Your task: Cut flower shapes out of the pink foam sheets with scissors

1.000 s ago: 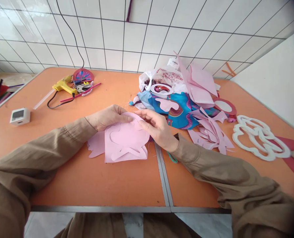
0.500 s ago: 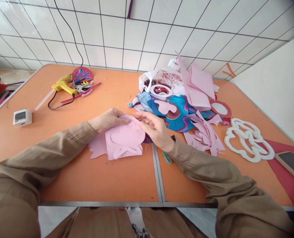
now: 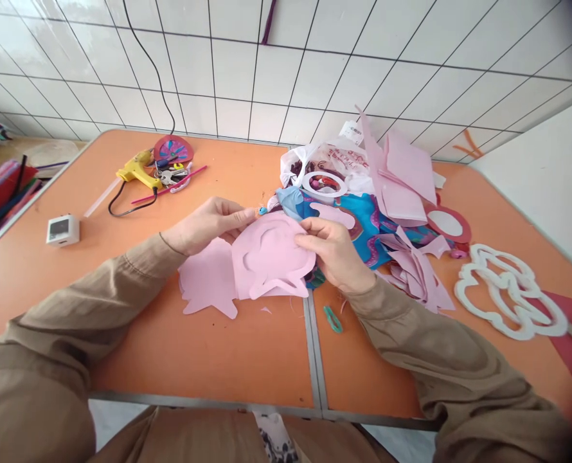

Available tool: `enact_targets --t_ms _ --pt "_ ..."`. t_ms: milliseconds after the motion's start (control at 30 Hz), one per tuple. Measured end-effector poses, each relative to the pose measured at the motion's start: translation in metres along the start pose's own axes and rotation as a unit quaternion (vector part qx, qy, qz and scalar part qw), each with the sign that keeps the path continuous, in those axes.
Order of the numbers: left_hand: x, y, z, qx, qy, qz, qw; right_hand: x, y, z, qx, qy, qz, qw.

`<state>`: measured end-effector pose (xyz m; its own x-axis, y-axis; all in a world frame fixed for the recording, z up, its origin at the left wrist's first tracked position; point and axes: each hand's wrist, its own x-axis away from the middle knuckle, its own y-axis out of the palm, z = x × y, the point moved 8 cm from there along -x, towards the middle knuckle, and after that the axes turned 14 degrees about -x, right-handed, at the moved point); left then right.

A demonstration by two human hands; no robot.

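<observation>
My right hand [image 3: 337, 254] pinches the right edge of a pink sheet [image 3: 271, 251], which looks like thin craft foam or felt. Curved slits run through this sheet, and a loose-edged strip shows at its lower end. At its upper left edge is my left hand [image 3: 213, 225], closed, with the thumb along the top and some fingers partly hidden behind the sheet. Another pink piece [image 3: 209, 273] with a jagged lower edge lies on the table, just below my left hand. A tiny pink scrap [image 3: 265, 310] rests near the sheet's bottom edge.
Behind the hands are blue patterned fabric [image 3: 367, 225], a plastic bag [image 3: 348, 157], pink folded sheets [image 3: 404, 173] and pink offcuts [image 3: 418, 270]. White cloud-shaped outlines [image 3: 508, 289] lie right. A yellow glue gun [image 3: 139, 170], keys [image 3: 173, 175] and a white box [image 3: 63, 229] stand left. A green clip [image 3: 333, 319] lies nearby.
The sheet has turned and opened out, moving a little right. My left thumb has slid from its face to the top edge, and my right hand now pinches its right side. The view has shifted slightly.
</observation>
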<state>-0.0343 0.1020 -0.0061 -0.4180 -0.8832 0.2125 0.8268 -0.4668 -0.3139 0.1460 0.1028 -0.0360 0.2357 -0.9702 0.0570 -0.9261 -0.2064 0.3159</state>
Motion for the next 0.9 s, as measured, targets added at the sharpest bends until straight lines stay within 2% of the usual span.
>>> enact_targets --t_ms 100,167,200,233,267,300,367,433,533,700,767,900 --pt "0.008 -0.021 -0.002 -0.142 -0.037 0.045 0.988 -0.008 -0.017 -0.019 -0.017 -0.053 0.053 0.997" --pt "0.02 -0.025 -0.002 -0.292 -0.034 0.062 0.954 -0.011 -0.026 -0.03 -0.029 -0.077 0.076 0.994" --pt "0.028 -0.019 -0.002 -0.363 -0.016 0.045 0.93 -0.013 -0.03 -0.035 -0.029 -0.087 0.081 0.993" --pt "0.037 -0.004 -0.004 -0.418 0.023 -0.006 0.908 -0.014 -0.032 -0.039 -0.029 -0.095 0.08 0.992" --pt "0.047 0.014 -0.005 -0.461 0.08 -0.063 0.882 -0.016 -0.033 -0.042 -0.027 -0.1 0.076 0.992" --pt "0.058 0.029 -0.007 -0.495 0.13 -0.091 0.855 -0.017 -0.034 -0.044 -0.028 -0.103 0.07 0.992" --pt "0.075 0.049 -0.014 -0.54 0.192 -0.103 0.813 -0.018 -0.034 -0.045 -0.035 -0.099 0.064 0.992" --pt "0.081 0.055 -0.02 -0.575 0.218 -0.073 0.785 -0.017 -0.033 -0.042 -0.041 -0.087 0.071 0.993" --pt "0.075 0.051 -0.028 -0.583 0.228 -0.045 0.779 -0.015 -0.031 -0.039 -0.034 -0.073 0.085 0.993" --pt "0.059 0.021 -0.028 -0.569 0.227 0.031 0.79 -0.012 -0.024 -0.037 -0.046 -0.058 0.074 0.995" --pt "0.055 0.015 -0.03 -0.57 0.229 0.029 0.788 -0.012 -0.023 -0.037 -0.058 -0.054 0.071 0.994" --pt "0.049 0.005 -0.039 -0.564 0.244 -0.008 0.789 -0.011 -0.018 -0.03 -0.074 -0.03 0.063 0.995"
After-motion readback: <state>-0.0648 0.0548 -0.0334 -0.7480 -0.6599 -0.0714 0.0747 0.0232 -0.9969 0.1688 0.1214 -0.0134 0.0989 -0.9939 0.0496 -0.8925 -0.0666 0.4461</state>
